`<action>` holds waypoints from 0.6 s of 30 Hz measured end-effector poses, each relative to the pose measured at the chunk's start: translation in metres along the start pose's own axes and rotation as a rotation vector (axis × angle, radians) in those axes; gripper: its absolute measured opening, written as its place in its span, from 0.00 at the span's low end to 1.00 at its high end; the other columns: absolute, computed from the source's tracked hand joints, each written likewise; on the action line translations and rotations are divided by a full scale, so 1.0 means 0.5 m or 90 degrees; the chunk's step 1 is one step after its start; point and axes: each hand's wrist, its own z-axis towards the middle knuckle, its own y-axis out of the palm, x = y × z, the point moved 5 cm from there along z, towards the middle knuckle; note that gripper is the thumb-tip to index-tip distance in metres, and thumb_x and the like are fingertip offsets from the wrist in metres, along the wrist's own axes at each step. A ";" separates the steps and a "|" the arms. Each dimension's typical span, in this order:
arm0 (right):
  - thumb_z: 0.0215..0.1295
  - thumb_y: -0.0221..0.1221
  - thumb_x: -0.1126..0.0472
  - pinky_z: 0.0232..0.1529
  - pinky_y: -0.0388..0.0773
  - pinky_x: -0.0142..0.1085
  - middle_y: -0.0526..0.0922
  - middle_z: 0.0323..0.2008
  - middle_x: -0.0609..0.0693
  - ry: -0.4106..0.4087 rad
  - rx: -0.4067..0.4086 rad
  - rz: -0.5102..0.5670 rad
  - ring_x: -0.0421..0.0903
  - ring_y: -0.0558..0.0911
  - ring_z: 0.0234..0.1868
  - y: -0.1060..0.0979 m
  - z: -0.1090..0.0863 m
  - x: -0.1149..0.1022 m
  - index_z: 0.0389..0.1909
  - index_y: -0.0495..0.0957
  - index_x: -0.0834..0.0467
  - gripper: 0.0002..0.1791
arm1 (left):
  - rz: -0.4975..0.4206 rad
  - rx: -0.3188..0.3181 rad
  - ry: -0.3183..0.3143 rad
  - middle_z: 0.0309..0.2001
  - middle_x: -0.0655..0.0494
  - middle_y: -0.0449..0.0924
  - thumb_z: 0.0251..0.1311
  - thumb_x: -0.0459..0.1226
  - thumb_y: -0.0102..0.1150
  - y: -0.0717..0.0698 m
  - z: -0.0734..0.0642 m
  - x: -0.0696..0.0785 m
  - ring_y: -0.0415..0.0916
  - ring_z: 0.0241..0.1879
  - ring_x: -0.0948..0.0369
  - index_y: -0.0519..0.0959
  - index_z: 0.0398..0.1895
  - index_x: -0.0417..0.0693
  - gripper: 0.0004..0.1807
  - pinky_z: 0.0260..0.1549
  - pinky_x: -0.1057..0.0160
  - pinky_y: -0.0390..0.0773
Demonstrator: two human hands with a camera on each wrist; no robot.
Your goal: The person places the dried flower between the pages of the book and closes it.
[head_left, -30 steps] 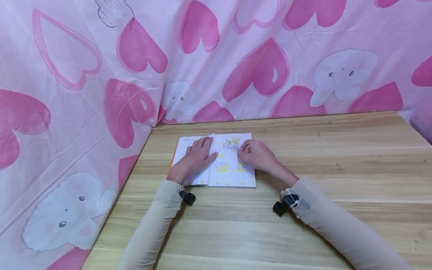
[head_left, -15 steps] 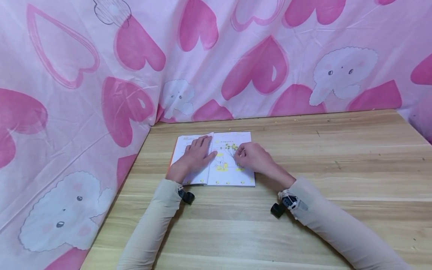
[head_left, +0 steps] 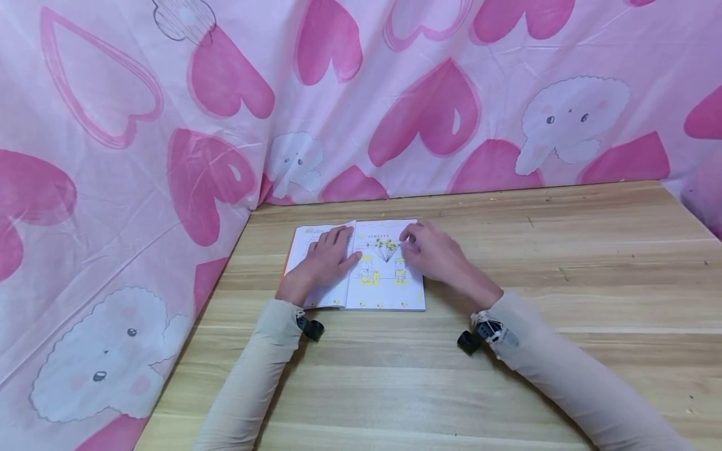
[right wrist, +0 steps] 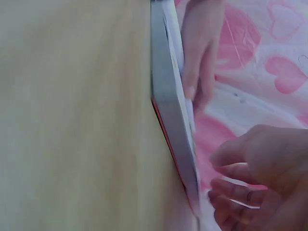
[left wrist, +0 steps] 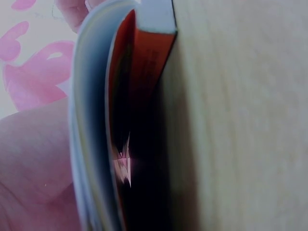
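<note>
An open book (head_left: 383,299) lies on the table, its right page printed with a yellow flower cluster and two small yellow-dressed figures. My left hand (head_left: 324,263) rests spread on the left page, with the thumb near the centre fold. In the left wrist view the left-side pages (left wrist: 89,120) bow up under that hand, above an orange cover (left wrist: 147,62). My right hand (head_left: 437,254) hovers by the right page's upper outer edge. The right wrist view shows its fingers (right wrist: 236,190) loosely bent and apart, with nothing between them, beside the page edge.
A wood-grain table (head_left: 541,300) extends around the book. Pink cloth with hearts and white animal faces (head_left: 417,113) hangs along the table's back and left sides. Small black cameras (head_left: 310,327) are strapped to both sleeves.
My right hand first slid slightly left and down over the right page, then moved up and right to its outer edge, uncovering the printed figures. My left hand stays in place.
</note>
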 end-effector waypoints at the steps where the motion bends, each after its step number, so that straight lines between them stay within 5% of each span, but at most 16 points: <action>1: 0.74 0.65 0.58 0.56 0.82 0.50 0.84 0.56 0.57 -0.011 -0.005 -0.024 0.54 0.82 0.56 -0.005 0.001 0.004 0.60 0.83 0.59 0.18 | 0.000 0.000 0.002 0.88 0.49 0.49 0.82 0.59 0.47 0.000 0.000 0.000 0.47 0.86 0.47 0.47 0.90 0.54 0.43 0.82 0.35 0.54; 7: 0.80 0.62 0.50 0.83 0.58 0.62 0.63 0.84 0.62 -0.048 -0.127 -0.113 0.63 0.61 0.85 -0.011 0.002 0.036 0.82 0.64 0.61 0.37 | -0.004 -0.005 0.010 0.88 0.49 0.49 0.82 0.60 0.47 -0.003 -0.001 -0.002 0.47 0.86 0.46 0.48 0.90 0.54 0.43 0.82 0.34 0.53; 13: 0.81 0.61 0.48 0.83 0.59 0.63 0.61 0.85 0.60 -0.038 -0.161 -0.114 0.62 0.60 0.86 -0.014 0.000 0.050 0.84 0.61 0.59 0.39 | -0.018 -0.043 0.009 0.90 0.47 0.42 0.83 0.60 0.42 -0.016 -0.011 -0.009 0.40 0.88 0.41 0.46 0.91 0.57 0.41 0.83 0.30 0.47; 18: 0.81 0.61 0.48 0.82 0.59 0.64 0.61 0.85 0.58 -0.034 -0.165 -0.117 0.61 0.60 0.86 -0.014 0.000 0.051 0.85 0.61 0.58 0.39 | 0.008 -0.087 -0.081 0.90 0.44 0.38 0.81 0.64 0.39 -0.030 -0.028 -0.017 0.37 0.88 0.37 0.43 0.91 0.63 0.43 0.82 0.28 0.43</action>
